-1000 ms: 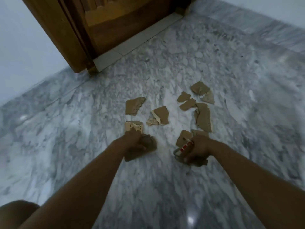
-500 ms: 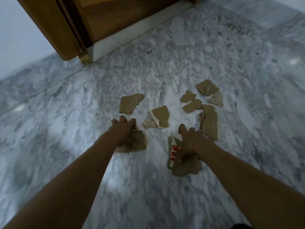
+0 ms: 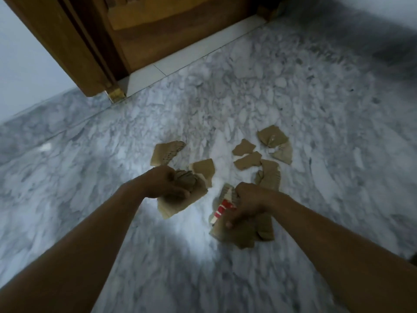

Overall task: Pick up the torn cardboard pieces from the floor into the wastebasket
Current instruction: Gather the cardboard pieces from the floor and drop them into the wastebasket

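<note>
Left hand (image 3: 165, 185): fingers curling round a wad of brown torn cardboard pieces (image 3: 180, 201).
Right hand (image 3: 250, 202): fingers gripping a brown cardboard bundle with a red-and-white printed strip (image 3: 239, 231).
Next target (judged): tall ribbed brown cardboard scrap (image 3: 269, 176) lying just beyond the right fingers, long axis running away from them.
Room: grey marble floor (image 3: 327, 114) lying open all round.
Bin: wastebasket not showing.

We note a grey-veined marble floor (image 3: 304, 91). At the top stands a brown wooden door (image 3: 180, 35) in its door frame (image 3: 67, 41), above a white threshold strip (image 3: 180, 63). A pale wall (image 3: 22, 75) adjoins the frame's left side.
</note>
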Tool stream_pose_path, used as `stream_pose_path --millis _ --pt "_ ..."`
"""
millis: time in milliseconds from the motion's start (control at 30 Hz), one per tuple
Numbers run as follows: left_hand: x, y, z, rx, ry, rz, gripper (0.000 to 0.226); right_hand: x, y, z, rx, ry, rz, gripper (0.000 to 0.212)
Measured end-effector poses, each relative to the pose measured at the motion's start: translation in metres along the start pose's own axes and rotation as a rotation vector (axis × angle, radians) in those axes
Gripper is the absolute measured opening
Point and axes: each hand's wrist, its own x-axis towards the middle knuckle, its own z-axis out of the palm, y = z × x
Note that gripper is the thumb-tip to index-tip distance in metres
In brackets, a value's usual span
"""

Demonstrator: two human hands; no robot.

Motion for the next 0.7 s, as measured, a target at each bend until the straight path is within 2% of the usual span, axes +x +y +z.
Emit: stream_pose_path --millis 133,167,233,300,400,500,567,700 --pt "0.021 0.049 0.008 0.060 -0.003 0.007 0.095 -0.016 0.035 -0.018 -0.090 -0.006 0.077 0.079" --pt "0.027 0.056 0.013 0.111 -0.011 -0.009 0.099 -0.016 0.042 -0.012 -0.083 -0.004 0.099 0.082" --pt "0.040 0.065 0.034 0.192 0.024 -0.060 0.089 -0.014 0.052 0.008 -0.097 0.049 0.121 0.091" --pt "0.049 0.067 0.049 0.234 0.104 -0.104 0.086 -0.010 0.054 0.031 -0.108 0.154 0.115 0.109" --pt "0.061 0.063 0.058 0.230 0.152 -0.174 0.109 -0.001 0.053 0.052 -0.170 0.247 0.122 0.129" --pt "0.062 0.064 0.056 0.113 0.147 -0.145 0.106 0.006 0.050 0.051 -0.164 0.235 0.172 0.120" --pt "0.062 0.065 0.055 0.052 0.148 -0.125 0.105 0.010 0.049 0.047 -0.155 0.167 0.235 0.111" --pt "0.061 0.061 0.059 0.053 0.137 -0.177 0.109 0.009 0.047 0.040 -0.112 0.064 0.272 0.101"
